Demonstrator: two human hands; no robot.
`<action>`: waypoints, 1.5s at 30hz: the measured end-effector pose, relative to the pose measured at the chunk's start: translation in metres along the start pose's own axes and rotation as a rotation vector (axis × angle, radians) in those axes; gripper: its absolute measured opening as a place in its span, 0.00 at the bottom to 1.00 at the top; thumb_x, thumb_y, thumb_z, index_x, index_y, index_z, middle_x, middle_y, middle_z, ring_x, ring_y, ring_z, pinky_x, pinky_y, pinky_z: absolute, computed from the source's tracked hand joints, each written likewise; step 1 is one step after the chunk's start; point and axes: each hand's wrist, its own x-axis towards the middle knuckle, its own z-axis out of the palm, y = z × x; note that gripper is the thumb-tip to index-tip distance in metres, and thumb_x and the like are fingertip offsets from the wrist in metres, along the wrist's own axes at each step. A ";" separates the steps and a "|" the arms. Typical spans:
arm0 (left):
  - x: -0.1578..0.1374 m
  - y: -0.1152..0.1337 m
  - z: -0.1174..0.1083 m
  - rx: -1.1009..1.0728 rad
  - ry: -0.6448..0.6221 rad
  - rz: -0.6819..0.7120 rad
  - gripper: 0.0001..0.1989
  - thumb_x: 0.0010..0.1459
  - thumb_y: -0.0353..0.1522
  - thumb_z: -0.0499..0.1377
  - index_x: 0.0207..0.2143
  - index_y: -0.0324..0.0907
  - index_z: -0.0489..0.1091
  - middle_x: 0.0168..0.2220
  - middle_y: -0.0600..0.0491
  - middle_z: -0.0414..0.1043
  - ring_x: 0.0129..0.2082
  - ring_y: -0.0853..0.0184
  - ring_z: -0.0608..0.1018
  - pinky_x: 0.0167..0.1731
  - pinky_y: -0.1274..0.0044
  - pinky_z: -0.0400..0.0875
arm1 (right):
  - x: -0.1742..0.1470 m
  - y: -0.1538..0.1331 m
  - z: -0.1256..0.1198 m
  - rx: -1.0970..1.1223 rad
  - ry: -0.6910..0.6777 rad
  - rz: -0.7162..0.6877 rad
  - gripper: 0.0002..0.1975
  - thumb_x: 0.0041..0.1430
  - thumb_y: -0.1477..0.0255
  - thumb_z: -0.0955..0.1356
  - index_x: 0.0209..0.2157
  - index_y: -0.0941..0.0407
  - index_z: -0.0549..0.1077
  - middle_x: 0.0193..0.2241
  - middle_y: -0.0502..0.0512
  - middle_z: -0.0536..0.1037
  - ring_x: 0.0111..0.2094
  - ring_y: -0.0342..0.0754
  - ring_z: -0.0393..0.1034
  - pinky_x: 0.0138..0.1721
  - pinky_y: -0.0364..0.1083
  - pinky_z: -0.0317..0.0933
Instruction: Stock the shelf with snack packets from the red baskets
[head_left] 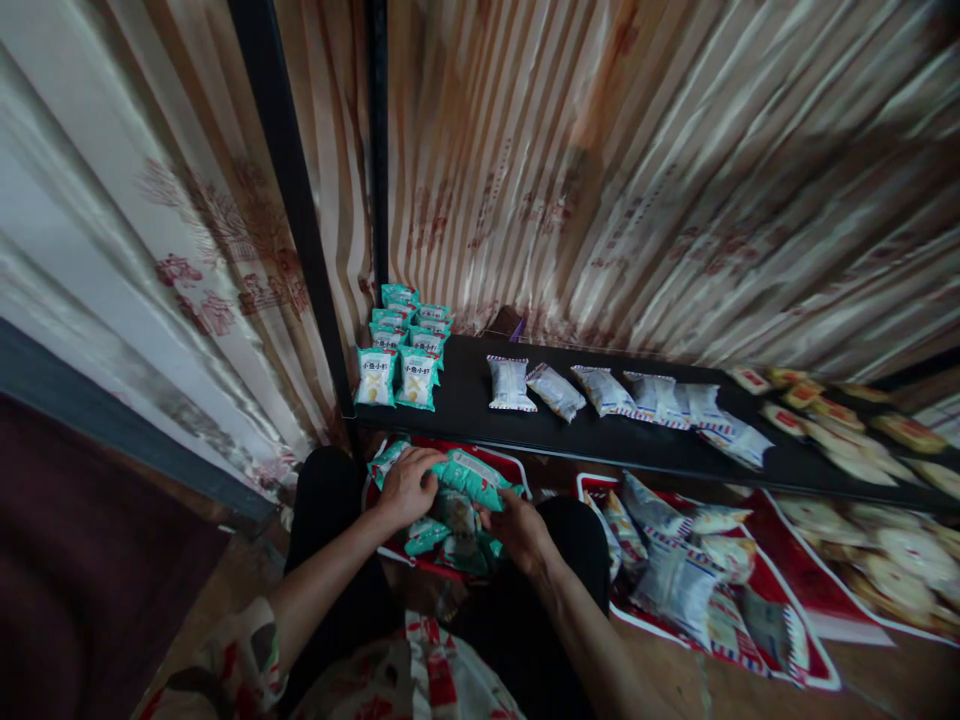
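A green snack bag [474, 477] lies across the space between my hands, over the red basket [517, 468] at my knees. My left hand [409, 487] closes its fingers at the bag's left end. The opposite end is pinched in my right hand [519, 530], thumb and fingers around the corner. Below and beside them, more green-and-white snack bags [459, 515] fill the basket, partly hidden by my hands. On the black shelf [465, 400] just ahead, matching green-and-white bags [417, 378] stand upright in two rows at the left end.
Several white-and-blue packets [511, 384] lie along the shelf's middle, with yellowish packs [817, 410] at its right. A second red basket [817, 660] holds silvery packets; another at far right holds round pale packs [915, 555]. Black posts [296, 200] and curtains [510, 180] enclose the shelf.
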 end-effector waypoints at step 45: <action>0.072 0.033 -0.023 0.203 -0.064 0.231 0.11 0.59 0.32 0.55 0.44 0.43 0.69 0.40 0.51 0.72 0.43 0.65 0.72 0.44 0.73 0.69 | 0.013 -0.040 0.031 -0.550 -0.272 -0.332 0.24 0.50 0.59 0.69 0.46 0.57 0.71 0.43 0.58 0.77 0.45 0.58 0.70 0.48 0.54 0.62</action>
